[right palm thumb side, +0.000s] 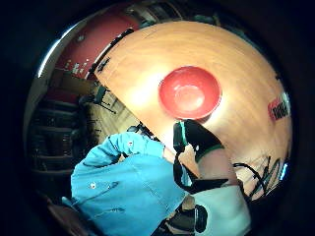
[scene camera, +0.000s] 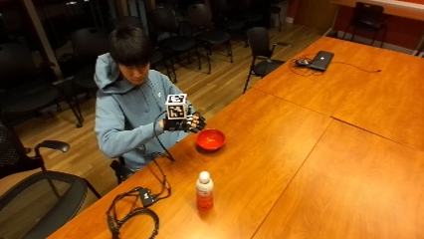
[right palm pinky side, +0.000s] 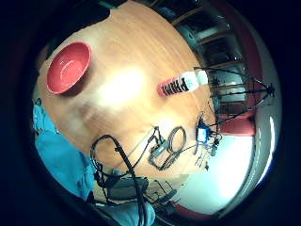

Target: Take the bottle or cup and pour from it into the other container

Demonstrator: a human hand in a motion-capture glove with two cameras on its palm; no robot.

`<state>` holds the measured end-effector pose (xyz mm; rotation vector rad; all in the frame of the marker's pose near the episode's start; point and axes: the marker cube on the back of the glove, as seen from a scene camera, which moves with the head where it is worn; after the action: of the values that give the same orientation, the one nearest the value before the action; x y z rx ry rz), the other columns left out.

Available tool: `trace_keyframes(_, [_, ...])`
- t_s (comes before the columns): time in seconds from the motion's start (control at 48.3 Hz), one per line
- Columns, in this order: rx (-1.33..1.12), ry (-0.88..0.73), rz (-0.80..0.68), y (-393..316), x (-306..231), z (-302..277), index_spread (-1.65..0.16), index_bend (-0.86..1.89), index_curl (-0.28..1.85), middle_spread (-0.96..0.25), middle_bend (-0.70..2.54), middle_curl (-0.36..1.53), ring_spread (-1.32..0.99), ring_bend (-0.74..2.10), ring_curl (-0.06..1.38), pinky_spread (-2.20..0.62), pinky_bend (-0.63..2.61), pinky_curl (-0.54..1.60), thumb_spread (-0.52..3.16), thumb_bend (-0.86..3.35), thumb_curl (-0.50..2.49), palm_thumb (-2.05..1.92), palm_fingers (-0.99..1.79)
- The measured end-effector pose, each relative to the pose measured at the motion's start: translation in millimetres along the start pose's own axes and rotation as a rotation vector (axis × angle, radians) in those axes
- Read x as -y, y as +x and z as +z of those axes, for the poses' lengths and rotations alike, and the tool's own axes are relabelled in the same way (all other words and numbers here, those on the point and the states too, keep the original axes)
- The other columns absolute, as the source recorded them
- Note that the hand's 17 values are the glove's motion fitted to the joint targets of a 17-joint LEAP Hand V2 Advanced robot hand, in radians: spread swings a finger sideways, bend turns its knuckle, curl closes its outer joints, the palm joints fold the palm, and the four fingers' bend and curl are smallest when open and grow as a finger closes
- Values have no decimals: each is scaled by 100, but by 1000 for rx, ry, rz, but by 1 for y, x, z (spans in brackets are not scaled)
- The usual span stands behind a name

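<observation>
While the person in the blue hoodie (scene camera: 126, 117) is sitting at the long wooden table (scene camera: 278, 149), the gloved right hand (scene camera: 189, 122) is hovering in the air above the table edge, just at 9 o'clock of the red bowl (scene camera: 211, 139) in the outside view. It is holding nothing; whether its fingers are straight or curled I cannot tell, since they are showing only as a dark shape there.

1 bottle (scene camera: 204, 190) is standing upright on the table, well apart from the hand and at about 6 o'clock of the bowl. Its body is red-orange with a white cap, and it is touching nothing but the wood. From the little finger side palm view the bottle (right palm pinky side: 181, 84) and the bowl (right palm pinky side: 69, 67) are both resting on the tabletop, well apart from each other. In the thumb side palm view the bowl (right palm thumb side: 189, 93) is sitting near the table's edge, looking empty.

Black cables with a small box (scene camera: 136, 206) are lying on the table at about 9 o'clock of the bottle. A closed laptop (scene camera: 321, 59) is resting on the far table.
</observation>
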<state>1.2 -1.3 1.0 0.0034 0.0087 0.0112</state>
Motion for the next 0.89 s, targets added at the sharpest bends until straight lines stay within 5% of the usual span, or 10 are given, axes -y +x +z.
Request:
trace_keyframes(0.29, [18, -5, 7, -1, 1, 14, -30, 14, 15, 2, 23, 18, 8, 34, 17, 19, 51, 19, 87, 21, 23, 56, 36])
trace_keyframes(0.891, [38, 21, 157, 79, -26, -1, -32, 14, 22, 2, 20, 30, 10, 38, 24, 22, 53, 23, 102, 1, 36, 67, 32])
